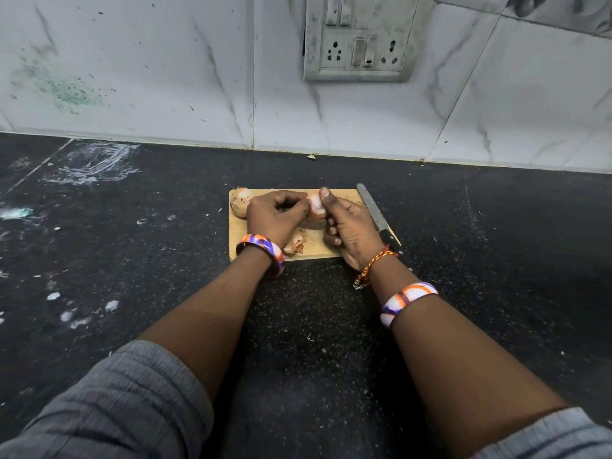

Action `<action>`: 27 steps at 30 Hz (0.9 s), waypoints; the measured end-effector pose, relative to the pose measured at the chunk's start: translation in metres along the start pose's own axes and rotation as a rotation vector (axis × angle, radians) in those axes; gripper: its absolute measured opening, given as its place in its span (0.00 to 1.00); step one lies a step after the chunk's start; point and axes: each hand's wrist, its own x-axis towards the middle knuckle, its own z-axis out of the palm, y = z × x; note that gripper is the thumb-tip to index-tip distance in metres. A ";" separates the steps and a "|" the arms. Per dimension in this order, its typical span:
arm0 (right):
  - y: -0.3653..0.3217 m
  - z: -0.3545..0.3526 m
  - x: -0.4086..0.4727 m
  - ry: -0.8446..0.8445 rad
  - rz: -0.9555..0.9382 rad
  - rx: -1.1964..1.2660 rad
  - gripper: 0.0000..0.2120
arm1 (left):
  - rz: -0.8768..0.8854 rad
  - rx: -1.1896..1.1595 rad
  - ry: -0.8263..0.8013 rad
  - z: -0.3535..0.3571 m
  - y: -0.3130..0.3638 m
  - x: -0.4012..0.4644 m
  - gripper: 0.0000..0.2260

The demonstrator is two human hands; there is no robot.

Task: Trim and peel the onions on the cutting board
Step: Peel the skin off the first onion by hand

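From the head camera, a small rectangular pale wooden cutting board (331, 246) lay on the black speckled stone table (165, 226), a little way out from the white marble-patterned tiled wall (165, 77). Both hands met over the middle of the board around a partly peeled pinkish onion (315, 204). The right hand (347, 226) held that onion, its thumb upright against the onion's right side and its other fingers curled beneath. The left hand (278, 215) had its fingers bent and pinching at the onion's left side, where the skin met the bare flesh. A second onion with papery brown skin (241, 202) sat on the board's far left corner, just beside the left hand. A scrap of loose reddish-brown onion peel (295, 244) lay on the board between the two wrists. A long steel knife with a dark handle (376, 213) rested along the board's right edge, the blade pointing toward the wall and no hand on it. A grimy white switch and socket plate (359, 38) hung on the wall above.
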 end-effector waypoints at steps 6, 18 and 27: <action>0.003 0.002 0.002 -0.006 -0.033 -0.032 0.12 | -0.001 0.065 0.034 0.001 0.002 -0.003 0.04; 0.003 0.002 0.001 0.019 -0.030 -0.040 0.15 | -0.004 -0.015 0.009 0.001 0.001 -0.001 0.05; 0.003 0.004 0.000 0.017 -0.065 -0.109 0.07 | 0.029 0.077 0.067 0.001 0.000 -0.002 0.04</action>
